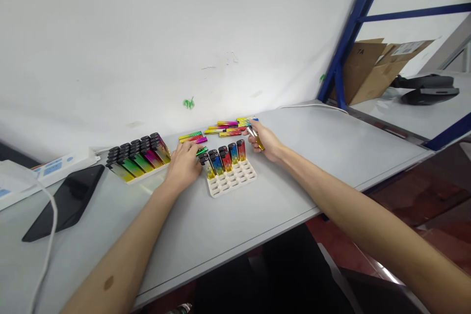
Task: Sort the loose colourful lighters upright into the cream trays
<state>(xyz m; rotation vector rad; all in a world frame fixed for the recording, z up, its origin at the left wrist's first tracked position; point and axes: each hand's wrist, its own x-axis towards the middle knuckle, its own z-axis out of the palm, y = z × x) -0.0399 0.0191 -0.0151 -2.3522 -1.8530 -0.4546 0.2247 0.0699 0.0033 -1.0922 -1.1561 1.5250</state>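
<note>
My right hand grips a silver and gold lighter case beside the loose pile. My left hand is closed around a green metallic piece, left of the white rack. The white rack holds several black-topped lighters upright in its back rows; its front holes are bare. Against the wall lies a pile of shiny coloured cases, with a few more cases behind my left hand. A full rack of lighters stands to the left.
A black phone lies at the left, near a white power strip and a white cable. The table's front edge runs below my arms. At the right are a blue metal frame and cardboard boxes.
</note>
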